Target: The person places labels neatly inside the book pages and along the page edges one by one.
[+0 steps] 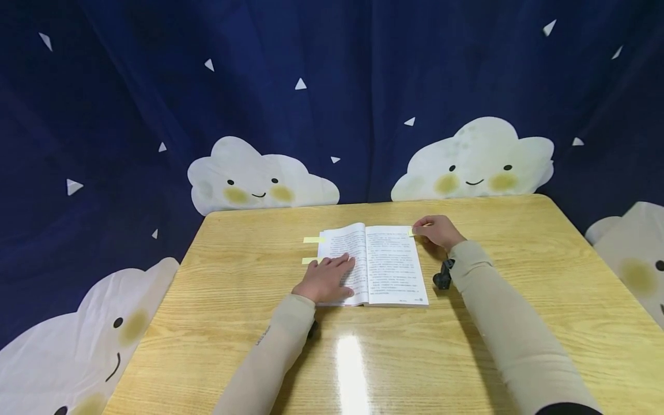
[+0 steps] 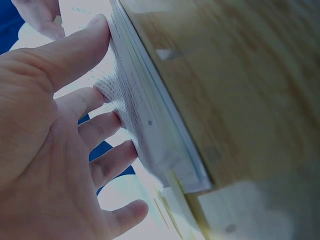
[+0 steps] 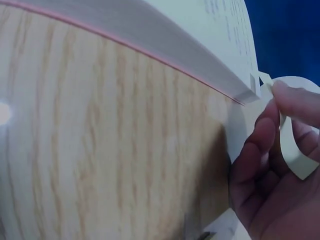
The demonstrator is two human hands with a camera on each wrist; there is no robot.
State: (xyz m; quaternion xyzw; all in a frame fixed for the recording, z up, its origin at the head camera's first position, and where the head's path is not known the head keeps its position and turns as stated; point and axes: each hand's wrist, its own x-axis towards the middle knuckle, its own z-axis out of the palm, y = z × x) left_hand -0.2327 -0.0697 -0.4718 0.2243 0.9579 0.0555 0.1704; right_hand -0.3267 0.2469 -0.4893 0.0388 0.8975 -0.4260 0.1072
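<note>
An open book (image 1: 393,265) with printed pages lies on the wooden table. My left hand (image 1: 327,279) rests on its left page with fingers spread; in the left wrist view, the thumb and fingertips (image 2: 112,120) touch the page. At the upper right corner of the right page, my right hand (image 1: 438,230) pinches a pale yellow sticky strip (image 3: 295,152) between thumb and forefinger. One end of that strip meets the page edge, and the other curls loose into the palm. Two more yellow sticky strips (image 1: 314,240) jut from the book's left edge.
The wooden table (image 1: 233,276) extends around the book on all sides. Behind it hangs a dark blue curtain (image 1: 353,75) with smiling clouds and small white triangles. A black wrist-worn device (image 1: 442,276) sits by my right sleeve.
</note>
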